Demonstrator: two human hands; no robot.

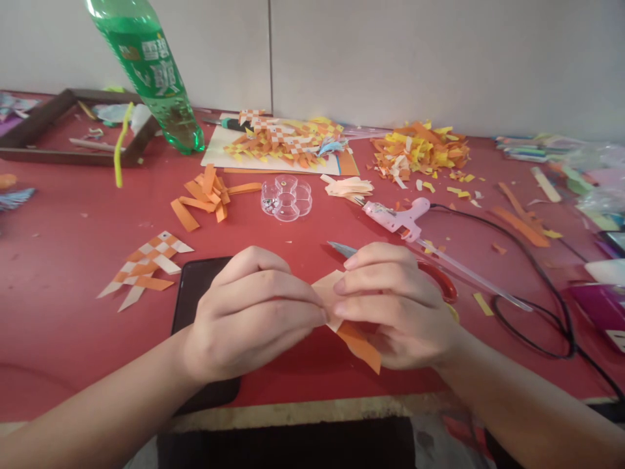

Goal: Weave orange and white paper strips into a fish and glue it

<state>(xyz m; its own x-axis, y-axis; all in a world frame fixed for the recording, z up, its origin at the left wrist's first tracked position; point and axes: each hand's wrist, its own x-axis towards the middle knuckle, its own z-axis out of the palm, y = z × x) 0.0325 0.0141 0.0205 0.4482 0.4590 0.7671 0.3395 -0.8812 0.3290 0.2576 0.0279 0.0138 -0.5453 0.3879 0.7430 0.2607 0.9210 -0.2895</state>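
Observation:
Both my hands meet above the front of the red table, pinching folded paper strips between them. My left hand closes its fingertips on the left side of the cream paper strip. My right hand grips the same piece from the right, and an orange paper strip hangs below its fingers. Under my left hand lies a black phone, partly covered. Red-handled scissors lie behind my right hand, with one blade tip showing. A woven orange-and-cream paper fish rests on the left.
Orange strips, a clear compartment box and cream strips lie farther back. A pink glue gun trails a black cord on the right. A green bottle, dark frame, woven fish pile and paper scraps line the wall.

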